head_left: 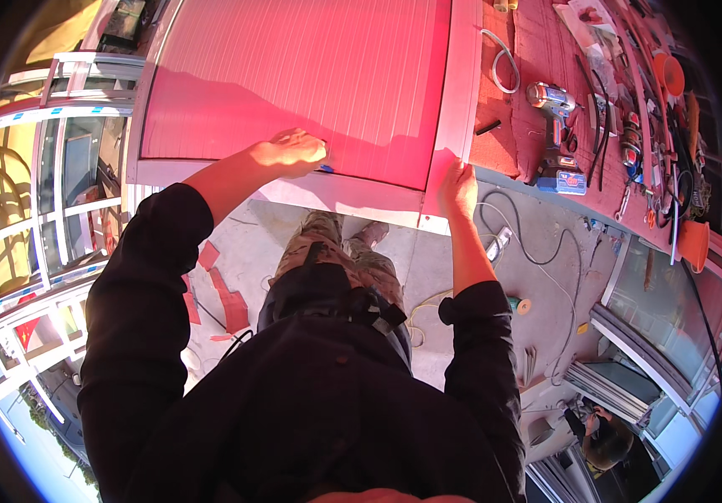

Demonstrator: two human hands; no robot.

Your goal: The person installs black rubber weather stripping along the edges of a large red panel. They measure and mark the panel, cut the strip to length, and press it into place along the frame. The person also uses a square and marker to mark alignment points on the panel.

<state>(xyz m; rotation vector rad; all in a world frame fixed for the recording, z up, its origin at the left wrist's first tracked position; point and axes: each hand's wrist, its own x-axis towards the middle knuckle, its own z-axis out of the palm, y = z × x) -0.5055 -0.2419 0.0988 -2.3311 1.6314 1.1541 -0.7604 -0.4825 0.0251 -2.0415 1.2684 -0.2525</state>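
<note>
A large ribbed panel (311,75), pinkish-red in this light, lies in front of me inside a pale metal frame (361,201). My left hand (296,153) is closed in a fist over the panel's near edge, just inside the frame. A small dark and blue tip sticks out beside its fingers; the rest is hidden in the fist, so its kind does not show. At the frame's near right corner, my right hand (459,189) grips the side rail, with the fingertips on top.
Right of the frame, a red-covered bench (537,134) bears a cordless drill (555,126), a loop of grey tube (508,67) and orange cones (694,246). Cables (545,251) trail over the floor. Metal frames (59,168) stand at left; a person (608,444) is at lower right.
</note>
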